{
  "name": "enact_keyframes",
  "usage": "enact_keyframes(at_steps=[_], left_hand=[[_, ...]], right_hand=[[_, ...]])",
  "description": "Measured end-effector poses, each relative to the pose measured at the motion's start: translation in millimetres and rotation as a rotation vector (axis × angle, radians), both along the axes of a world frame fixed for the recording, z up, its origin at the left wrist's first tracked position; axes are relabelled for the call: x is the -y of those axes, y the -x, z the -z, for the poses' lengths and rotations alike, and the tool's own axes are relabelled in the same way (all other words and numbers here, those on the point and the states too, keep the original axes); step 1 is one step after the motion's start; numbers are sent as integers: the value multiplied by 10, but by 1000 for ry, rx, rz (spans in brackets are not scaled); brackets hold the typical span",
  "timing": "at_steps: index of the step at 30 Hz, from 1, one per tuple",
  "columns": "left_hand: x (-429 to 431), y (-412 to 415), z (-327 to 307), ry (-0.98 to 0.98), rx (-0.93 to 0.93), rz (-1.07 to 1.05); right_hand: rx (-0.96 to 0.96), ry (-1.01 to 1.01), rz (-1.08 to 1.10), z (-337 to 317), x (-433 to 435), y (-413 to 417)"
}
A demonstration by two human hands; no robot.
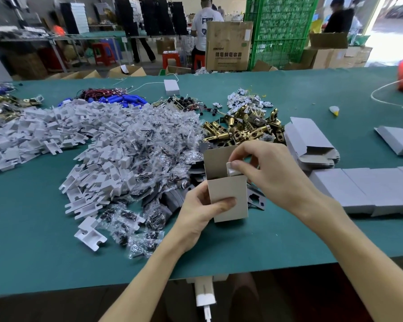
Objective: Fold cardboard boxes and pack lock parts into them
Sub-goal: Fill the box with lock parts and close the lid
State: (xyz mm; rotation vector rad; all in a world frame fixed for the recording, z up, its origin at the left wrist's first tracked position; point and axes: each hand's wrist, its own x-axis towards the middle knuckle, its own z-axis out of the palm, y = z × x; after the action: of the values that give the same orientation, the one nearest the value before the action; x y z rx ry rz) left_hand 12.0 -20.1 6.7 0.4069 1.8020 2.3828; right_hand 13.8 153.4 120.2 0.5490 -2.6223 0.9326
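Observation:
A small grey cardboard box (228, 189) stands upright with its top flap raised, just above the green table (56, 252). My left hand (200, 214) grips its lower front, thumb across the face. My right hand (265, 168) pinches a white part (230, 169) at the box's open mouth; most of that part is hidden by my fingers. Brass lock latches (244, 129) lie in a heap just behind the box.
A large heap of white plastic trays (63, 131) and bagged screws (154, 145) fills the left. Folded grey boxes (310, 140) and flat box blanks (368, 189) lie to the right. Dark metal plates (256, 198) sit beside the box. People stand at the back.

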Motion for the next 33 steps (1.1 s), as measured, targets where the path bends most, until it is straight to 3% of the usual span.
enact_keyframes(at_steps=[7, 14, 17, 22, 33], left_hand=[[2, -12, -14, 11, 5, 3], [25, 0, -3, -65, 57, -30], [49, 12, -11, -116, 112, -91], [67, 28, -27, -166, 160, -175], [56, 21, -12, -78, 128, -162]], right_hand=[[-80, -166, 28, 34, 15, -42], [-203, 171, 114, 118, -102, 19], [-69, 229, 213, 305, -231, 151], [319, -73, 213, 796, -353, 206], [387, -128, 230, 882, -338, 163]])
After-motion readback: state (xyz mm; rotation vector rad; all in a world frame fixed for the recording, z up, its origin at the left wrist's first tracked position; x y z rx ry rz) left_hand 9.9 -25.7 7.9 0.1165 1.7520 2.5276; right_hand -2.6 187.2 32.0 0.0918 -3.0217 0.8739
